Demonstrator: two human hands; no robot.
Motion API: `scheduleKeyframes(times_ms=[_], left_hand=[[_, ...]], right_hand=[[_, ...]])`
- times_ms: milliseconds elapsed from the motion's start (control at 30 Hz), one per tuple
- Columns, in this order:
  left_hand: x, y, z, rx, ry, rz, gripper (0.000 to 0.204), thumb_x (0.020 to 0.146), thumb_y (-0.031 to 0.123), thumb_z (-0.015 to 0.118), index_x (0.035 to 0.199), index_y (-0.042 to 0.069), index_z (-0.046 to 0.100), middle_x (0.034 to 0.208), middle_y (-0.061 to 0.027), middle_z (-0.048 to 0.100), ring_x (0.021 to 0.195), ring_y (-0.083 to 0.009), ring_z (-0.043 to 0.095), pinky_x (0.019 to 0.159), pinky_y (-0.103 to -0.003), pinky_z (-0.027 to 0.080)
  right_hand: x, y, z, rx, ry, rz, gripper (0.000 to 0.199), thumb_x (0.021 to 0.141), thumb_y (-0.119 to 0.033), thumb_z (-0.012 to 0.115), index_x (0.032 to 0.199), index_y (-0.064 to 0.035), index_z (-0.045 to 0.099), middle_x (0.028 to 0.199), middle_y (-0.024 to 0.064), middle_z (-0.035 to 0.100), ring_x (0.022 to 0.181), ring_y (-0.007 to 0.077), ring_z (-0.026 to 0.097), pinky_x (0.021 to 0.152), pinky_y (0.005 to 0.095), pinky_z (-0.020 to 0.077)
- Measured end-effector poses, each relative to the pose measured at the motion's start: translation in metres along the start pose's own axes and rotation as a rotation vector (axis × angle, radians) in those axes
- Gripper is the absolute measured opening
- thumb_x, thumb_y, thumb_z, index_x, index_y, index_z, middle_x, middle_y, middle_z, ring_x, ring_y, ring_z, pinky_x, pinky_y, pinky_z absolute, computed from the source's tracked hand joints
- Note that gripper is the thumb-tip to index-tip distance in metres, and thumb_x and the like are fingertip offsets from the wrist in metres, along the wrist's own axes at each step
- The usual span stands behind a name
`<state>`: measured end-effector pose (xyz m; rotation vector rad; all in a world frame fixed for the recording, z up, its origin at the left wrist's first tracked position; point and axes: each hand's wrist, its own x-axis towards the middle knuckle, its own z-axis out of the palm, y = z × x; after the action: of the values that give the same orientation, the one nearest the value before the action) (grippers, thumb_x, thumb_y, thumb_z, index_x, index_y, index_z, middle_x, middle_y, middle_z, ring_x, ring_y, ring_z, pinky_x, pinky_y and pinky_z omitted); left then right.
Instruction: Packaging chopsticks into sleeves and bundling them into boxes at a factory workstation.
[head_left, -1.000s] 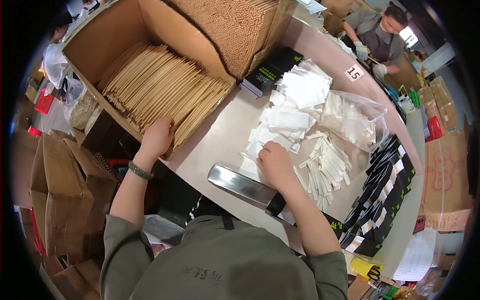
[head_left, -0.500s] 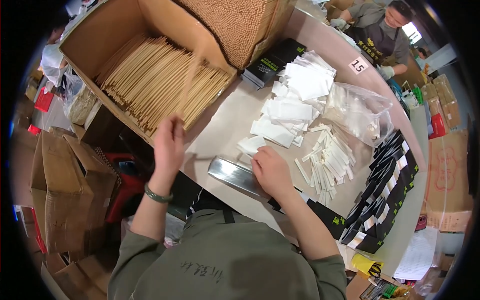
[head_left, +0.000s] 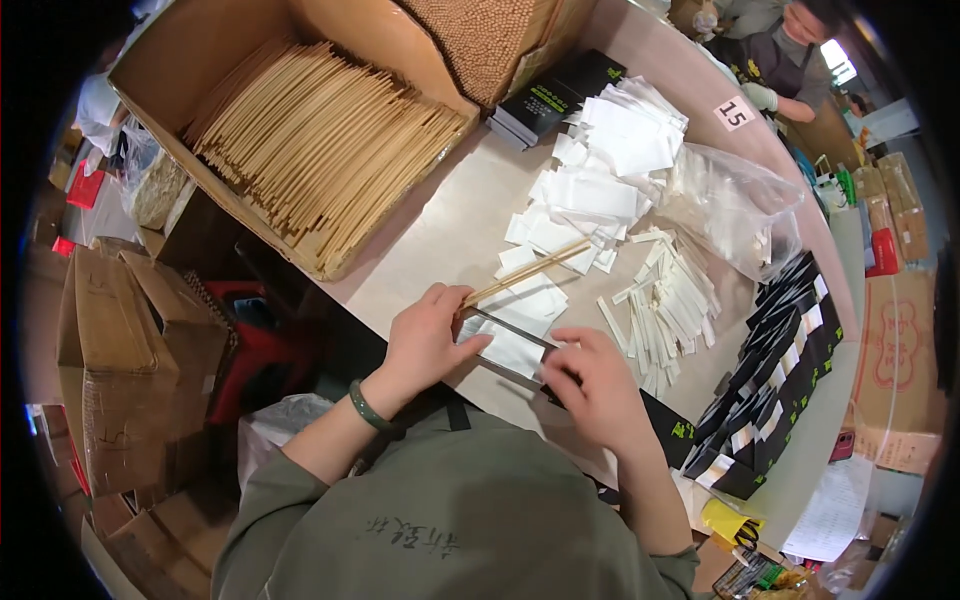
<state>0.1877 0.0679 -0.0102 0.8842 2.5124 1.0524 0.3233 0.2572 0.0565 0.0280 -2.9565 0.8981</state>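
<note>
Two hands: both work at the table edge, lower centre of the frame, close together over a white sachet.
Left hand (head_left: 425, 340): fingers curled, pinching the near ends of a pair of chopsticks (head_left: 528, 272); a dark green bead bracelet (head_left: 368, 410) sits on the wrist.
Chopsticks: thin, pale, smooth wood, straight, slanting from the left hand up toward frame centre, lying over the white packets.
Right hand (head_left: 590, 385): fingers bent, tips pinching the right edge of the sachet (head_left: 510, 350).
Sachet: flat, white, rectangular paper, lying on a shiny metal tray (head_left: 520, 335) between the two hands.
Table (head_left: 440, 225): smooth beige top, curved edge.
Box (head_left: 215, 150): brown corrugated cardboard, upper left, open, filled with a dense layer of long pale wooden sticks (head_left: 320, 150) lying parallel.
Packets (head_left: 590, 190): loose heap of flat white paper squares, centre to upper centre.
Strips (head_left: 665, 310): narrow white paper pieces, scattered right of centre.
Bag (head_left: 735, 205): clear crinkled plastic, upper right of centre, holding more white pieces.
Sleeves (head_left: 775, 390): long black glossy cardboard pieces, some with white ends, stacked in an overlapping row down the right side.
Cartons (head_left: 120, 370): plain brown cardboard, at left, below the table.
Other person (head_left: 775, 50): at the top right edge, light gloves, dark apron.
</note>
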Motion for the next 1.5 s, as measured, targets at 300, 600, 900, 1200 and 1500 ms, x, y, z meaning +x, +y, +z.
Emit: scheduleKeyframes(times_ms=[300, 600, 900, 1200, 1500], left_hand=[[0.002, -0.045, -0.028, -0.47, -0.009, -0.037, 0.015, 0.096, 0.011, 0.062, 0.09, -0.002, 0.065, 0.076, -0.0008, 0.059, 0.072, -0.0086, 0.054, 0.066, -0.024, 0.044], [0.024, -0.046, -0.063, -0.038, -0.289, 0.105, 0.015, 0.085, 0.009, 0.074, 0.084, -0.002, 0.063, 0.075, -0.0056, 0.065, 0.067, -0.0106, 0.06, 0.062, -0.025, 0.047], [0.023, 0.004, 0.02, -0.106, 0.062, 0.2, 0.021, 0.078, 0.002, 0.073, 0.099, 0.003, 0.067, 0.094, -0.0114, 0.064, 0.087, -0.0276, 0.063, 0.075, -0.033, 0.052], [0.003, 0.062, 0.021, -0.241, -0.386, 0.361, 0.068, 0.077, 0.017, 0.078, 0.135, 0.002, 0.047, 0.122, -0.0164, 0.054, 0.109, -0.0348, 0.055, 0.094, -0.041, 0.046], [0.02, 0.029, -0.011, 0.263, -0.189, 0.432, 0.044, 0.062, 0.017, 0.083, 0.095, 0.004, 0.057, 0.08, -0.0084, 0.058, 0.07, -0.0256, 0.058, 0.066, -0.036, 0.049]], right_hand=[[-0.004, 0.014, 0.044, -0.033, 0.235, 0.063, 0.025, 0.074, -0.014, 0.078, 0.088, -0.0055, 0.059, 0.113, 0.0156, 0.06, 0.104, 0.0356, 0.056, 0.09, 0.0439, 0.044], [-0.051, 0.032, 0.028, -0.048, 0.114, 0.036, 0.031, 0.071, -0.016, 0.08, 0.08, -0.0027, 0.054, 0.132, 0.0232, 0.051, 0.12, 0.0415, 0.049, 0.099, 0.0462, 0.0431], [-0.046, 0.028, 0.038, -0.106, 0.163, 0.147, 0.033, 0.072, -0.02, 0.08, 0.085, -0.001, 0.056, 0.135, 0.0264, 0.049, 0.122, 0.0421, 0.048, 0.1, 0.0456, 0.043], [-0.05, 0.031, 0.037, -0.107, 0.23, 0.042, 0.034, 0.07, -0.014, 0.078, 0.093, 0.0008, 0.057, 0.13, 0.0244, 0.052, 0.117, 0.041, 0.052, 0.098, 0.0465, 0.0447], [-0.08, 0.095, -0.059, -0.202, 0.155, -0.006, 0.01, 0.07, -0.015, 0.075, 0.071, -0.0086, 0.067, 0.079, 0.0056, 0.059, 0.081, 0.0261, 0.058, 0.066, 0.038, 0.0479]])
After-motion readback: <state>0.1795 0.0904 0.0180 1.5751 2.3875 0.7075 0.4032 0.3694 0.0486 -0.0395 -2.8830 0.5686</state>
